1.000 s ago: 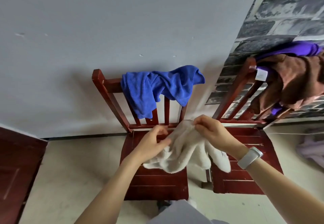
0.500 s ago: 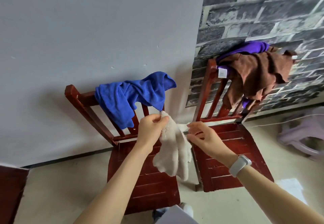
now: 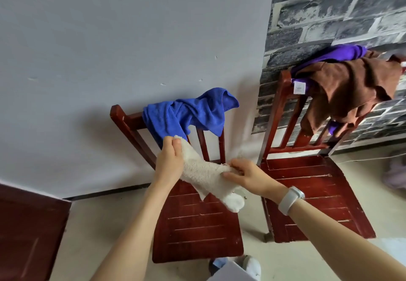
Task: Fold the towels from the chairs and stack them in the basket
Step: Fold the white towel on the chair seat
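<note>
A fluffy white towel (image 3: 204, 174) hangs between both hands over the left red chair (image 3: 197, 228). My left hand (image 3: 169, 162) pinches its upper corner, raised near the chair back. My right hand (image 3: 246, 176) grips the towel lower and to the right, and the loose end droops below it. A blue towel (image 3: 186, 115) lies bunched over the left chair's backrest. A brown towel (image 3: 347, 89) is draped over the right red chair (image 3: 314, 192), with a purple towel (image 3: 342, 54) under it. No basket is in view.
A grey wall stands behind the left chair, and brick-pattern wall (image 3: 329, 17) behind the right one. A dark red door or panel (image 3: 28, 232) fills the lower left. A pale purple object (image 3: 395, 175) sits blurred on the floor at the right edge.
The view has shifted, so the chairs sit further right in frame. My hands have drawn apart along the white towel: the left one stays high, the right one has slid lower.
</note>
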A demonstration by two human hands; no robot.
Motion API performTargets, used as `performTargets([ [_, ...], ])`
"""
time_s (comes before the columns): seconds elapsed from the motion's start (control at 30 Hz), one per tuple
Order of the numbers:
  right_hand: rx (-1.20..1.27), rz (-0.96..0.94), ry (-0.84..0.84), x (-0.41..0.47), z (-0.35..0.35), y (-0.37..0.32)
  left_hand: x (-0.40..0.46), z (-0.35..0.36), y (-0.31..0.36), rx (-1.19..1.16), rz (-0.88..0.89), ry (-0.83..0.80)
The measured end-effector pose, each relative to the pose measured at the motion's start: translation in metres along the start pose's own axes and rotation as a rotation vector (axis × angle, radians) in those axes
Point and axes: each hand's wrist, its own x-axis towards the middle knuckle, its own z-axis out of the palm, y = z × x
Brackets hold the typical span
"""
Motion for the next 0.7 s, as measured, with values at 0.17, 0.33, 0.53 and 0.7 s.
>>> performTargets([
  [0.17, 0.099, 0.427, -0.204, 0.003, 0.009, 0.010, -0.004, -0.001, -0.027, -0.325, -0.121, -0.437],
  [0.33, 0.363, 0.490, -0.343, 0.010, 0.045, 0.028, -0.014, 0.000, -0.022, -0.702, -0.168, -0.564],
  [0.53, 0.258, 0.328, 0.135, 0.012, 0.040, 0.024, -0.011, -0.011, -0.032, 0.000, 0.042, -0.298],
  [0.7, 0.128, 0.126, 0.407, 0.004, 0.002, 0.027, -0.016, -0.008, -0.056, 0.268, -0.033, -0.426],
])
